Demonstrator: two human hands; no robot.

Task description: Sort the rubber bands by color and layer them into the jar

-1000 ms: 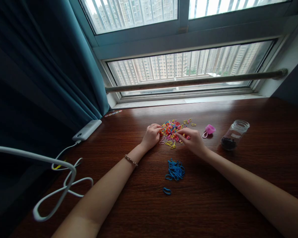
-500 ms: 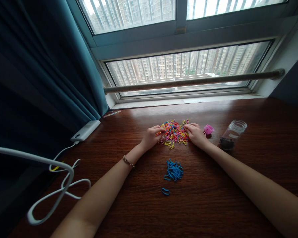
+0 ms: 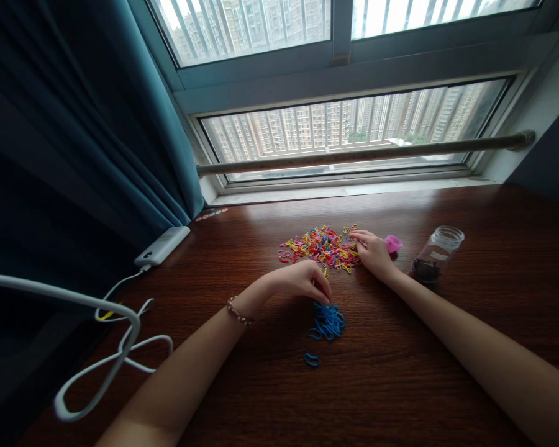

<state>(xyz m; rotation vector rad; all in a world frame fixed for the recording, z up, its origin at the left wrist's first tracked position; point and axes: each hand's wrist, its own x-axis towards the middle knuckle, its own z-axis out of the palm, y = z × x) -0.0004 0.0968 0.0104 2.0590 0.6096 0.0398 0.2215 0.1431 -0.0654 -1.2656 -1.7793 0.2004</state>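
My left hand [image 3: 306, 279] is bent down over a small heap of blue rubber bands [image 3: 330, 323]. Its thumb and fingertips are pinched together at the heap's top edge, and what they hold cannot be told apart from the bands below. A single blue rubber band [image 3: 311, 360] lies nearer to me. Farther back spreads a pile of mixed rubber bands [image 3: 323, 245] in pink, yellow, red and other colours. My right hand [image 3: 372, 253] rests at that pile's right edge, fingers stretched toward it, with nothing visible in them.
A pink cup-like piece [image 3: 393, 243] sits just beyond my right hand. To its right stands a clear jar [image 3: 438, 251] with dark contents. At left, a white power bank [image 3: 163, 245] and looped white cable [image 3: 133, 329] lie near the blue curtain [image 3: 168, 155].
My left hand has moved from the mixed pile's left side toward me, to the blue heap. Loose bands now show where it was. My right hand has barely shifted.
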